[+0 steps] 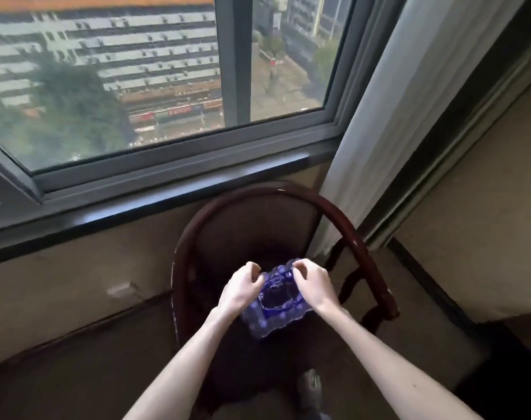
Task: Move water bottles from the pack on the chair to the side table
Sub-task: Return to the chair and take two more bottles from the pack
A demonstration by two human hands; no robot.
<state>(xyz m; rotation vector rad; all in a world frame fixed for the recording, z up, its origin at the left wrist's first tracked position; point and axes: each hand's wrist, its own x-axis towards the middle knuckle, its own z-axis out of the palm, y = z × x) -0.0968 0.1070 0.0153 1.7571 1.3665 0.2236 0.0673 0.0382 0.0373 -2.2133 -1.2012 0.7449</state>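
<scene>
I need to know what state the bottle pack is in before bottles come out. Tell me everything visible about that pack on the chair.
The pack is a block of bottles wrapped in blue-purple plastic film, with round bottle tops bulging along its edges. It sits on the dark seat of the wooden chair below the window. The film on top looks torn into a dark opening. The left hand and right hand grip the film at the far end, fingers curled. Individual bottles are too blurred to count.

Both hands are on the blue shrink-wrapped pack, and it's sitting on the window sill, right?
Not quite. The left hand and right hand are both on the blue shrink-wrapped pack, but the head view shows it on the seat of the chair, below the window sill, not on it.
</scene>
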